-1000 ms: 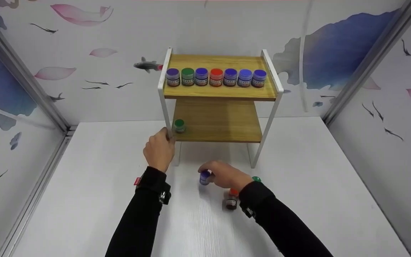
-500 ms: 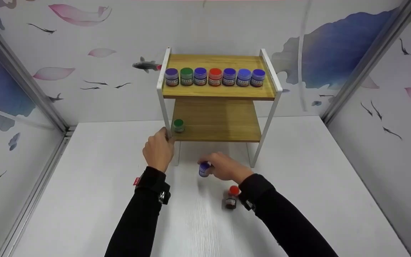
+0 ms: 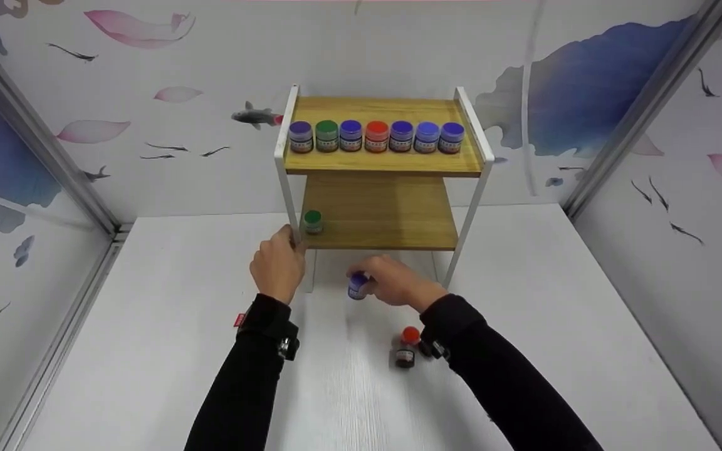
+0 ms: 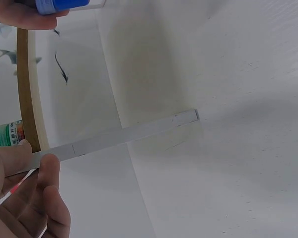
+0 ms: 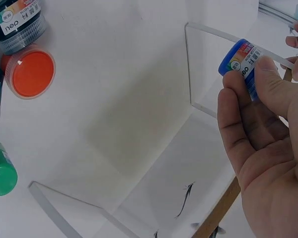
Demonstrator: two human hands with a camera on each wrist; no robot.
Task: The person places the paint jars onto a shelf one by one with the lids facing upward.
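The right hand (image 3: 398,285) pinches a blue-capped jar (image 3: 358,285) in its fingers (image 5: 238,106), above the desk (image 3: 524,326), just below and in front of the rack's lower shelf (image 3: 386,216). The jar lies tilted, cap pointing left toward the left hand (image 3: 278,266), whose fingers grip the rack's front-left leg (image 4: 124,135).

table (image 3: 148,351): my shelf rack (image 3: 386,164), red-lidded jar (image 3: 407,346) | top shelf: seven jars (image 3: 376,136) in a row | lower shelf: green-lidded jar (image 3: 313,221)

"deli" on the dark jar's (image 5: 17,22) label, "del" on the blue-lidded jar's (image 5: 243,62) label
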